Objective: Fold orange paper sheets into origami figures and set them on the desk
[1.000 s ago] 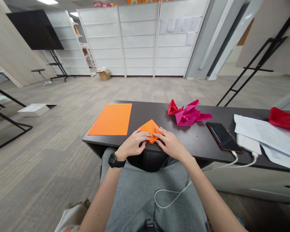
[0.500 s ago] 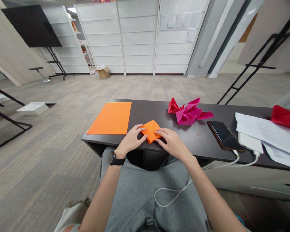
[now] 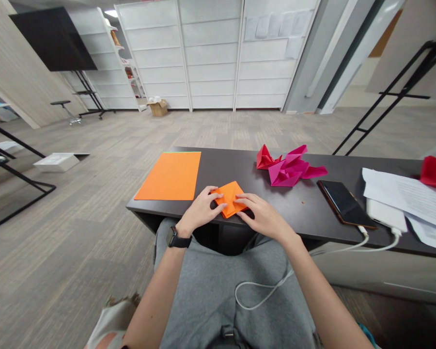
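A: What's going on at the near edge of the dark rectangular table (image 3: pixel 305 213)?

B: A small folded piece of orange paper (image 3: pixel 230 196) lies flat there, between both hands. It looks like a crease being pressed down, judging by how the hands sit on it.

A: How are the hands set?

B: The left hand (image 3: pixel 202 209) comes in from the left, wrist low, knuckles raised. Its fingers are curled close together, with the tips on the paper's left corner and the thumb tucked near them. I can't tell whether it pinches a flap or only presses. The right hand (image 3: pixel 263 215) lies flatter, fingers stretched out side by side, pads on the near right edge, gripping nothing.

A: What would a further fold call for?

B: I'd judge one hand pinning the piece while the other lifts an edge, with corners kept matched.

A: Anything close by?

B: A flat orange sheet (image 3: pixel 169 175) just left, crumpled pink and red paper shapes (image 3: pixel 288 167) beyond, and a black phone (image 3: pixel 345 203) to the right
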{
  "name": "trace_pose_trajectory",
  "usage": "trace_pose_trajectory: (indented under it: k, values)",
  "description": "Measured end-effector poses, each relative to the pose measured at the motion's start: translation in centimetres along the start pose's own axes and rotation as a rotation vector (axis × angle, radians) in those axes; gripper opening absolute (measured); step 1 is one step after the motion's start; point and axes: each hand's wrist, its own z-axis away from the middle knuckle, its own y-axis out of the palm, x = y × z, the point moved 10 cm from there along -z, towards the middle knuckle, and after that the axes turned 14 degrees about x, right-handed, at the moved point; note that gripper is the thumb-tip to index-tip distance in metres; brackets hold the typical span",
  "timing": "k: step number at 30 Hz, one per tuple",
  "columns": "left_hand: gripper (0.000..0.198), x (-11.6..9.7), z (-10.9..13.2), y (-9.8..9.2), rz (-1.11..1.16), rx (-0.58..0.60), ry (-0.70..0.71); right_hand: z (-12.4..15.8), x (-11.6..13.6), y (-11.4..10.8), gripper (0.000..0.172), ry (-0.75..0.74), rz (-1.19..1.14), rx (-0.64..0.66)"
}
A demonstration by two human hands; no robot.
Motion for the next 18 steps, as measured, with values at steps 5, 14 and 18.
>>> trace_pose_trajectory:
  k: [5, 14, 18]
  values:
    - [0.033, 0.4, 0.1, 0.1, 0.001, -0.035, -0.018, 0.3, -0.7, -0.5, 0.019, 0.039, -0.053, -0.064]
    - [0.034, 0.1, -0.1, 0.4, -0.087, -0.018, -0.081, 0.3, 0.4, 0.3, 0.028, -0.074, 0.040, -0.010]
    - [0.034, -0.1, -0.1, 0.5, -0.105, 0.005, -0.080, 0.2, 0.7, 1.0, 0.028, -0.084, 0.090, 0.062]
